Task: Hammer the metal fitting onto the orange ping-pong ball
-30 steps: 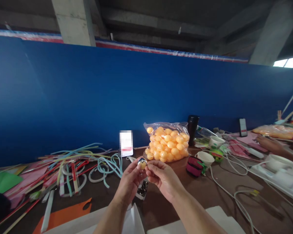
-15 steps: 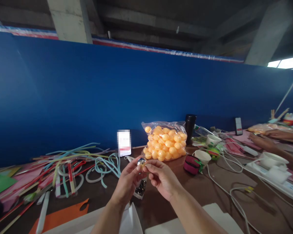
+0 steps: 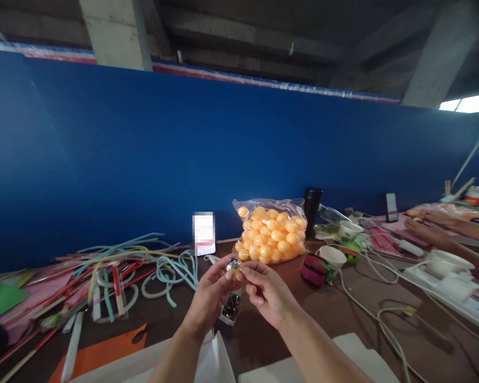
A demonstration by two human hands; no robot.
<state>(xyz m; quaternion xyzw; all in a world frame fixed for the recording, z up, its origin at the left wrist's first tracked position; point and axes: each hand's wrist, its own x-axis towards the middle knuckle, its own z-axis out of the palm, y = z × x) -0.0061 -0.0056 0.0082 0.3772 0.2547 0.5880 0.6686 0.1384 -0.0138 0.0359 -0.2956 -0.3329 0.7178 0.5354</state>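
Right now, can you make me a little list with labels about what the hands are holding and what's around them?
Left hand: fingers pinch a small shiny ball, held above the table
Right hand: fingers meet the same ball from the other side
Under the hands: small box of dark bits on the table
Behind: clear bag of orange balls, black cup beside it
Left side: pile of coloured tubes
Right side: pink pouch, paper cup
Far right: another person's hands
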